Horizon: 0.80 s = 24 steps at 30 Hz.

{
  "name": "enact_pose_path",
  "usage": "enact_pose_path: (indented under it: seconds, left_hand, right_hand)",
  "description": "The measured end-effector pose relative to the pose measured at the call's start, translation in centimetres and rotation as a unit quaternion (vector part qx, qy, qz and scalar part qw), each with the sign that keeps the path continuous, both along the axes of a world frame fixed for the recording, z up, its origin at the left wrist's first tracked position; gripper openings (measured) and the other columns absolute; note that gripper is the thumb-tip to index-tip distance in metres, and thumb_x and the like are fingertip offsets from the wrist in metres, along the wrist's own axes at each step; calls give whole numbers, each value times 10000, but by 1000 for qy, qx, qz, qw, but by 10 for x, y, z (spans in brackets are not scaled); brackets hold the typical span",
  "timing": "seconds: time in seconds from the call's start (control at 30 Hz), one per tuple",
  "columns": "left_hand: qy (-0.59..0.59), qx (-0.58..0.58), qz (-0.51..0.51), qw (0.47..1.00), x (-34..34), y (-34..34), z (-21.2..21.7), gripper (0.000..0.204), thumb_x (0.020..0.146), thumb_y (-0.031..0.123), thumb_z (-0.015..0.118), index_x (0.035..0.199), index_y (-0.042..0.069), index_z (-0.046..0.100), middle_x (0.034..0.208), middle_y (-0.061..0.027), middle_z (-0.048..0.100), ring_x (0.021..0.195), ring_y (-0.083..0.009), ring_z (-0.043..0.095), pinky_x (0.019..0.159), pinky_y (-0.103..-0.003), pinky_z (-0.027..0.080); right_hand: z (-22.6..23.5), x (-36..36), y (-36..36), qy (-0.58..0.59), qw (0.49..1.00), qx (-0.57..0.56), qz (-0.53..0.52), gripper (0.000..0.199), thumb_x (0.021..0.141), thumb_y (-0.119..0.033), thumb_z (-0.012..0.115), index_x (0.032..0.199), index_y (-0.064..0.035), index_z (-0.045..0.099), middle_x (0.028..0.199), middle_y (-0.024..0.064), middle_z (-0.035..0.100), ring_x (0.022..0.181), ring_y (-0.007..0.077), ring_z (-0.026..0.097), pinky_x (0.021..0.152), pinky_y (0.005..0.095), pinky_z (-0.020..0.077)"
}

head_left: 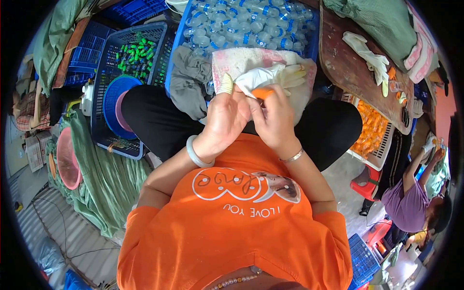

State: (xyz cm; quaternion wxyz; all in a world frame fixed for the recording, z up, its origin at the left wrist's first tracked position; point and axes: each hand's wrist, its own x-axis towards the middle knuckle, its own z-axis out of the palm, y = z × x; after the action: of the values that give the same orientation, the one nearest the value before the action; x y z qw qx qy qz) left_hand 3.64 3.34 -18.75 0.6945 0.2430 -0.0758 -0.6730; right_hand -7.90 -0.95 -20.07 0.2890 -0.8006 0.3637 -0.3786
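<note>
Both grips pinched on white glove (pixel 258 77): left hand (pixel 223 121) at 9 o'clock edge, right hand (pixel 273 118) at 6. Held over lap, below bottle crate (pixel 309 46). Likely light, limp, stretchy; best taken at cuff.

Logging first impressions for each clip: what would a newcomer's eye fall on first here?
Centre frame, the left hand and right hand meet over the lap, working a white glove; an orange cap covers a right fingertip. Just beyond, a blue crate brims with small clear bottles. At left, a darker basket holds green pieces.
</note>
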Motion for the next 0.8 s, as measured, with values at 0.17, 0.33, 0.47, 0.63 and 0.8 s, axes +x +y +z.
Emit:
enact_pose_path:
  seconds: [0.17,0.33,0.47,0.63,0.8]
  left_hand:
    - [-463,-57,-68,882,2,18,-21,619,999,469,229,1414,12,276,1377,-139,413,1262,-233,418,1045,-362,352]
    - [-211,71,-12,975,-9,3,-34,675,978,538,208,1312,-10,419,1235,-154,537,1147,-240,523,910,-325,450]
    - [-416,120,-140,891,2,5,-30,768,945,613,201,1333,-18,402,1233,-170,541,1132,-237,535,914,-338,452]
    - [-137,100,-80,982,15,-24,-12,764,941,595,241,1355,-35,366,1282,-188,506,1182,-278,500,1009,-377,380]
    - [52,23,-22,998,17,-33,-16,684,944,513,323,1340,-41,379,1309,-179,492,1199,-299,487,1015,-401,377]
  right_hand:
    - [-7,4,6,-49,995,47,66,138,852,-74,631,948,-16,551,836,62,542,666,143,509,609,276,425]
    - [-10,2,9,-208,927,313,16,76,891,-64,593,936,-13,559,795,29,535,672,95,494,606,259,416]
    - [-19,2,16,-222,919,325,23,52,900,-54,581,927,-13,563,773,11,541,672,84,495,606,247,413]
    - [-9,-3,19,-82,974,189,93,39,913,-48,561,938,-18,557,775,-10,549,670,71,488,593,232,406]
    - [-12,-2,21,-95,982,141,80,35,917,-39,550,948,-28,558,783,-21,545,668,70,487,587,230,401]
